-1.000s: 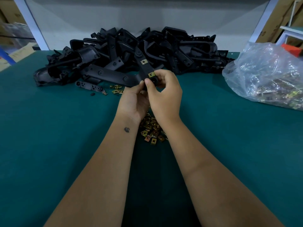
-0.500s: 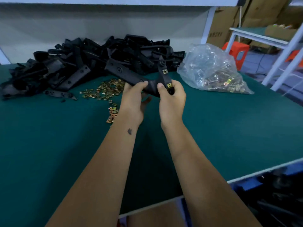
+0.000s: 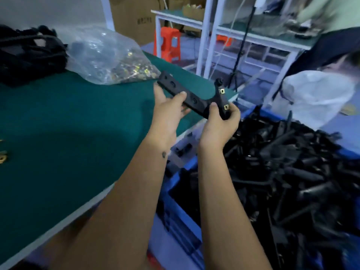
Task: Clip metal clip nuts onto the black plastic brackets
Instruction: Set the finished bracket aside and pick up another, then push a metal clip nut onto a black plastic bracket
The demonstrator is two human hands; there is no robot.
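My right palm hides the bracket's [image 3: 191, 99] lower end — the bin's [image 3: 176, 209] black parts blur together, and the bagged clip nuts [image 3: 128, 70] smear into glints.

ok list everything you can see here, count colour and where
bracket: one, black, held in both hands over the table's right edge
clip nuts: two, brass-coloured, clipped on the bracket's short end
table: one, green top, left half of view
bag: one, clear, full of clip nuts, far side of table
bracket pile: count unclear, black, far left on table
loose nuts: a few, brass-coloured, table's left edge
bin: one, blue, right of table, full of black brackets
stool: one, orange, on the floor behind the table
boxes: cardboard, brown, background
left hand: grips the bracket's long arm
right hand: grips the short end
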